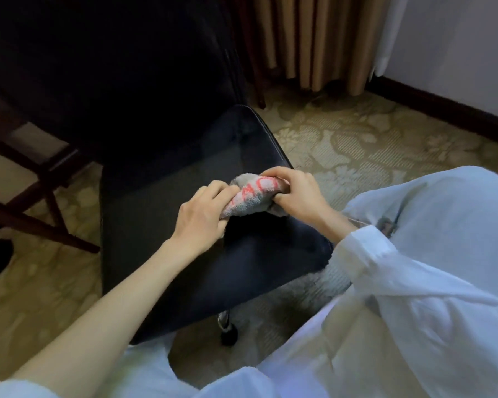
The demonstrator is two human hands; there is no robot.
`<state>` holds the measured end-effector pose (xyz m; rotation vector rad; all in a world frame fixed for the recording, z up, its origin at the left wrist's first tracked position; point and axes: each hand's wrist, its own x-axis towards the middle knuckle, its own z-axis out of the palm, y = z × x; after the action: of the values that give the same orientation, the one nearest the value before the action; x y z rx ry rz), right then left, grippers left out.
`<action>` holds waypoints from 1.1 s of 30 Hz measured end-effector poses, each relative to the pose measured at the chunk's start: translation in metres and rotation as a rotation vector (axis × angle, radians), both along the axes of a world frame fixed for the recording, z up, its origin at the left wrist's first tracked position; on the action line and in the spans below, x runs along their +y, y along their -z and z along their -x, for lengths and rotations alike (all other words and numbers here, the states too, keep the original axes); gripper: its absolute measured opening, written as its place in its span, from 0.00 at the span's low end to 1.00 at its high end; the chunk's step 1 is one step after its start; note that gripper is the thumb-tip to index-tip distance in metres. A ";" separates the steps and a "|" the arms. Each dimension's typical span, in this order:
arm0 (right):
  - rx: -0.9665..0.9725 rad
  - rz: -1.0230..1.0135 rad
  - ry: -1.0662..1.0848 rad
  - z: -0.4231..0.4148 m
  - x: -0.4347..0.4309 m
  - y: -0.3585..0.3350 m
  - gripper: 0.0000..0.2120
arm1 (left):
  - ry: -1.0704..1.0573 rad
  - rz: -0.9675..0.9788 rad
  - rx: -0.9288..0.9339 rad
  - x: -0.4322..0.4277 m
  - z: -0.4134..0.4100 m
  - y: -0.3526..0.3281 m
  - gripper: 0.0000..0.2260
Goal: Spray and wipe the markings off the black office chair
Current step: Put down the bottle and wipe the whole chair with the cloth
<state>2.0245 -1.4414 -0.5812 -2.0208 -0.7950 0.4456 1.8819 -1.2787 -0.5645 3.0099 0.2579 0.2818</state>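
**Cloth bunched between both hands, seat just below**

Far left, about nine o'clock from my grip, a dark wooden furniture frame (41, 179) stood on the pale patterned carpet (357, 139). Next came the black padded office chair seat (156, 219). It lay directly under my hands and spread away from them toward nine and twelve o'clock, with its front edge down at six. I could make out no markings on its dark surface, and no spray bottle was in view.

My left hand (203, 215) had its fingers curled tight round the lower end of a crumpled grey terry cloth with red smears (252, 195). The cloth's long axis ran from eight o'clock up to two o'clock, over the seat's right half. I couldn't tell whether it touched the seat. My right hand (296, 196), in a white sleeve (385, 268), pinched the upper end, thumb beneath and fingers curled over the top.

I judged I was gathering the cloth for a wipe. The broad bare stretch of seat lay toward nine o'clock, so the left hand was the nearer one. The right hand sat close to the seat's right edge.
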 end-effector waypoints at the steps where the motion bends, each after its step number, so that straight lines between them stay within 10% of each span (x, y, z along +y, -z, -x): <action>1: -0.014 0.005 -0.031 0.015 -0.004 0.001 0.28 | -0.003 0.002 0.009 -0.005 0.019 0.001 0.28; 16: -0.140 0.145 -0.302 0.185 0.012 0.014 0.20 | -0.251 0.024 0.070 -0.022 0.200 0.010 0.25; 33: -0.358 0.341 -0.279 0.135 -0.011 0.050 0.19 | -0.181 0.125 0.222 -0.066 0.144 0.068 0.30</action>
<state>1.8896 -1.4523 -0.6309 -2.3528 -1.3041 0.4004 1.7375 -1.3449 -0.6322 2.8951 0.5470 -0.0543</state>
